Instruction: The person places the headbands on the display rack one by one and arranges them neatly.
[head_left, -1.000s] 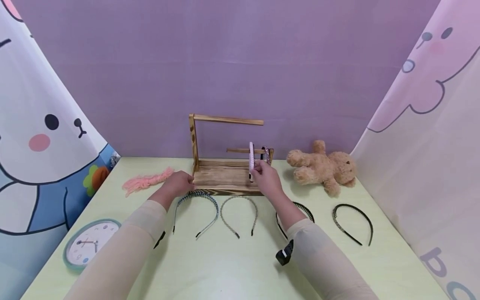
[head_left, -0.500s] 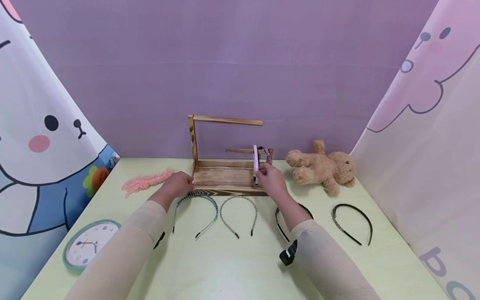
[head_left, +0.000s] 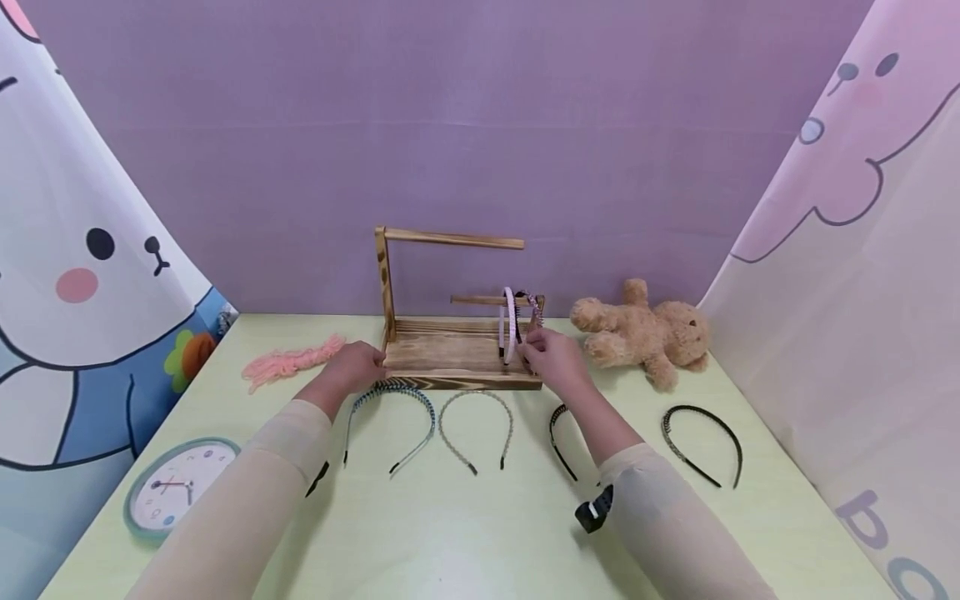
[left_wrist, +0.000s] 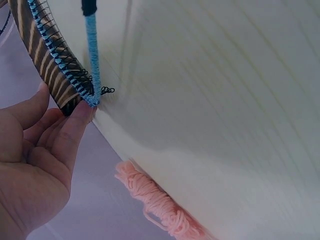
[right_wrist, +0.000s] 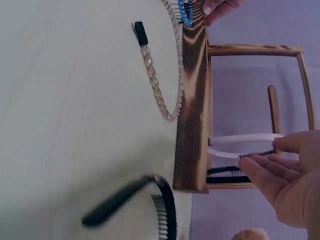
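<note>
A wooden rack (head_left: 450, 350) with two horizontal bars stands at the back of the table. My left hand (head_left: 356, 367) grips its front left corner; in the left wrist view, thumb and fingers lie about the patterned wood end. On the rack's lower bar hangs a pale pink headband (head_left: 511, 321), beside a dark glittery headband (head_left: 537, 308) at the right end. My right hand (head_left: 555, 358) holds the pink headband's near side; in the right wrist view its toothed part lies between thumb and fingers. A blue headband (left_wrist: 60, 62) touches the rack front near my left hand.
In front of the rack lie a beige beaded headband (head_left: 476, 396), a black headband (head_left: 557, 425) partly under my right arm, and another black headband (head_left: 705, 411). A teddy bear (head_left: 645, 333) lies right, pink yarn (head_left: 292, 363) left, a clock (head_left: 180, 487) front left.
The pink headband has slid right along the lower bar and turned, showing both its legs. My right hand has shifted right with it. The left hand keeps its place at the rack corner.
</note>
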